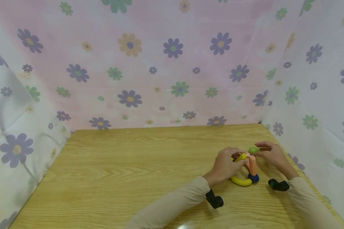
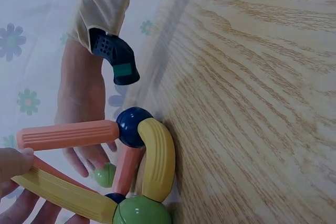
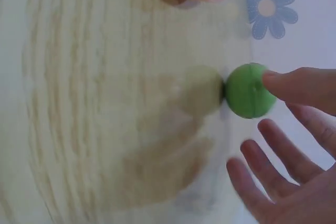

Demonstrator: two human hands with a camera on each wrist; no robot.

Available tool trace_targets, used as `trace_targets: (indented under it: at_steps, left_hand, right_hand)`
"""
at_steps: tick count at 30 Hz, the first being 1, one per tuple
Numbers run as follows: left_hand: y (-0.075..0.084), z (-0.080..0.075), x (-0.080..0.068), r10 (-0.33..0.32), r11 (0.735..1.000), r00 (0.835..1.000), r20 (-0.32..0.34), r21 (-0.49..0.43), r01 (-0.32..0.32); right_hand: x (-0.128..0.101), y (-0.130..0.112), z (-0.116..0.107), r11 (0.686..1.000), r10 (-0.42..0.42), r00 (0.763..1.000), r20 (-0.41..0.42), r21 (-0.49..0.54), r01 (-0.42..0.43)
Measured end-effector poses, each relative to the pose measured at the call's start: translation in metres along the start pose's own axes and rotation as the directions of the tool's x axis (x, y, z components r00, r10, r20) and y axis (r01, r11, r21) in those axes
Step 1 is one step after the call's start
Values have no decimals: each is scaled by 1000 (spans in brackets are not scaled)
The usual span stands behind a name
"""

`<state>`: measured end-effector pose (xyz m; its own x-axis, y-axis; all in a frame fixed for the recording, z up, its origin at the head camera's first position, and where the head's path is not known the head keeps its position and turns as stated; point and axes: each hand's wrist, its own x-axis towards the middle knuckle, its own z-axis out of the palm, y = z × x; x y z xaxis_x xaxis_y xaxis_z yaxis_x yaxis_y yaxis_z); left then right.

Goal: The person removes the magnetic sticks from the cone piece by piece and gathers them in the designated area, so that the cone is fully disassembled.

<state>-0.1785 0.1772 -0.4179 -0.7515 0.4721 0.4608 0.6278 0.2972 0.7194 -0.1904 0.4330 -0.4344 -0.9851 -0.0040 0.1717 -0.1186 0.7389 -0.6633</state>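
Note:
A toy frame of sticks and balls stands at the right of the table. It has a yellow curved stick [image 1: 241, 181], a dark blue ball [image 1: 254, 178] and an upright salmon stick [image 1: 253, 165]. My left hand [image 1: 224, 163] pinches the upper ends of a straight yellow stick [image 2: 68, 195] and a salmon stick behind it, which lean together. Another salmon stick [image 2: 71, 134] rises from the blue ball. A larger green ball [image 2: 143, 212] joins the yellow sticks low down. Right of the frame, my right hand [image 1: 273, 155] holds a small green ball [image 3: 249, 91] between thumb and fingers.
The wooden table [image 1: 126, 171] stretches away to the left. Flowered cloth walls [image 1: 172, 76] rise behind and at both sides, the right one close to my right hand. A black camera mount [image 1: 278, 185] sits at each wrist.

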Motion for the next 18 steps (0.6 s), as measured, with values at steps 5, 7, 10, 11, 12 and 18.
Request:
trace_targets:
  at_steps: [5, 7, 10, 11, 12, 18]
  left_hand:
    - [0, -3, 0, -3, 1000, 1000, -6, -17, 3]
    - [-1, -4, 0, 7, 1000, 1000, -10, -20, -7]
    - [-3, -6, 1, 30, 999, 999, -23, -27, -31]
    - [-3, -6, 0, 37, 999, 999, -24, -34, -38]
    - [-4, -7, 0, 45, 998, 999, -24, -50, -46]
    - [-5, -8, -8, 62, 990, 997, -35, -125, -66]
  right_hand:
    - [-8, -16, -12, 992, -124, 992, -6, -5, 124]
    - [-13, -26, -15, 984, -177, 984, 24, 17, 176]
    - [-21, -41, -19, 967, -250, 964, 88, 65, 245]
    - [-24, -45, -20, 961, -274, 956, 103, 72, 268]
    - [-28, -49, -21, 956, -289, 950, 117, 81, 281]
    - [-48, -68, -23, 948, -316, 938, 143, 88, 306]
